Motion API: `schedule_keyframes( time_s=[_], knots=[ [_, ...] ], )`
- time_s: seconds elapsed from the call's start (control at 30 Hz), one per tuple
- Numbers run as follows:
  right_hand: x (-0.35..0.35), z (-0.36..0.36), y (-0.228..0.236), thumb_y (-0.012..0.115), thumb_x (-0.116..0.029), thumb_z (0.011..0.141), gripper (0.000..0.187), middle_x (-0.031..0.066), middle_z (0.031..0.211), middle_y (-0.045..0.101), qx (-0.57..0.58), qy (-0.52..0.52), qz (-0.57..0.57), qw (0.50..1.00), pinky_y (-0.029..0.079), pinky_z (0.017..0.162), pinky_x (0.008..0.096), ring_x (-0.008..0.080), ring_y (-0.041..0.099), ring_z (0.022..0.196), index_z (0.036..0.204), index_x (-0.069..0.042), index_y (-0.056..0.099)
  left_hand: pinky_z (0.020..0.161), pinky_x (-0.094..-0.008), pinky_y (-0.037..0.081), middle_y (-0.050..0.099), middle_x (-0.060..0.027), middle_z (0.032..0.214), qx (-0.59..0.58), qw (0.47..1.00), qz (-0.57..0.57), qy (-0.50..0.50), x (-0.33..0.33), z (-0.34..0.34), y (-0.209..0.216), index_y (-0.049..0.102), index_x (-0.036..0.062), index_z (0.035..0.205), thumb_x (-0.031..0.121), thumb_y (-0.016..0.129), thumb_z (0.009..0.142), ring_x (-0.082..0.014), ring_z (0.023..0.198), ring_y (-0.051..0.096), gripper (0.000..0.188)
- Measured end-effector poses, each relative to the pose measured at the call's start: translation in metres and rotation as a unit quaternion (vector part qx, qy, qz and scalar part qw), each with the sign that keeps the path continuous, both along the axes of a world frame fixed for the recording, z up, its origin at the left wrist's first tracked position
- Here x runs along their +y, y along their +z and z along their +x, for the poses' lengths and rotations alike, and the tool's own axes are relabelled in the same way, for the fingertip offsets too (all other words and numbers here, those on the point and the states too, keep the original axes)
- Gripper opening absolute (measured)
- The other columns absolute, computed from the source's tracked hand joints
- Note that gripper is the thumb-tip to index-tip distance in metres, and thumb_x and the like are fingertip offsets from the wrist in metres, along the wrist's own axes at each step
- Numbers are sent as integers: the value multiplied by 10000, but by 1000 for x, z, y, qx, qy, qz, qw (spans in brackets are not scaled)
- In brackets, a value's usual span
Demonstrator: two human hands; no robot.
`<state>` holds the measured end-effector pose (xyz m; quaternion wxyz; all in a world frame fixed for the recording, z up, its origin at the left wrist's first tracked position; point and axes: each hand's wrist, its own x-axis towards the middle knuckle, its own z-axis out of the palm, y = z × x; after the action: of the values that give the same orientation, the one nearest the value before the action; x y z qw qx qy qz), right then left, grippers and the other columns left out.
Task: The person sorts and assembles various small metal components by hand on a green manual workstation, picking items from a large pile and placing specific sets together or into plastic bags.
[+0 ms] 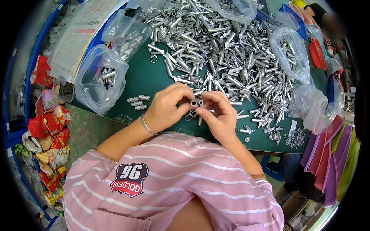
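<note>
My left hand [166, 104] and my right hand [220, 114] meet over the near edge of the green table. Pinched in the left fingertips is a short silver metal tube [194, 103], its round end showing. The right thumb and fingers close on a small silver metal ring [200, 102] against it; whether the two are joined, I cannot tell. Just below the fingers lie a loose thin ring [189, 116] and another tube [199, 121]. A wide heap of silver metal tubes and clips [231, 57] spreads beyond both hands.
Several ribbed metal tubes [138, 102] lie left of my left hand. A clear plastic bag [101, 82] holds more metal parts. Small wire bits [296, 138] sit at the right edge of the green table [154, 82]. A blue rack with packets [50, 123] stands at left.
</note>
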<state>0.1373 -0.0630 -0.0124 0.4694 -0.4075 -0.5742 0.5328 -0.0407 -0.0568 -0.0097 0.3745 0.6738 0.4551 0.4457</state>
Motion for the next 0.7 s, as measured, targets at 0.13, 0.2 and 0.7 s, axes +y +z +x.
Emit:
schedule_keyframes(
  time_s=[0.13, 0.2, 0.7],
  knots=[
    [4, 4, 3, 739, -15, 741, 254, 86, 944, 596, -30, 4, 91, 995, 483, 665, 231, 120, 575, 745, 979, 5, 652, 681, -288, 513, 641, -104, 849, 5, 996, 89, -18, 2, 4, 11, 600, 17, 837, -67, 692, 680, -209, 772, 635, 200],
    [2, 5, 4, 734, -13, 738, 216, 99, 910, 615, -26, -14, 95, 995, 479, 658, 244, 147, 585, 749, 943, 6, 668, 681, -284, 513, 629, -95, 851, 16, 993, 114, -34, 4, 3, 10, 595, 21, 887, -65, 698, 673, -194, 764, 631, 253],
    [6, 15, 4, 639, 97, 745, 332, 140, 1039, 553, -204, -64, 289, 933, 474, 724, 272, 197, 570, 864, 1058, -12, 620, 579, -219, 514, 641, -65, 826, -184, 916, -353, -54, 1, 8, 15, 601, -52, 1016, 49, 629, 864, -102, 645, 611, 185]
  ],
)
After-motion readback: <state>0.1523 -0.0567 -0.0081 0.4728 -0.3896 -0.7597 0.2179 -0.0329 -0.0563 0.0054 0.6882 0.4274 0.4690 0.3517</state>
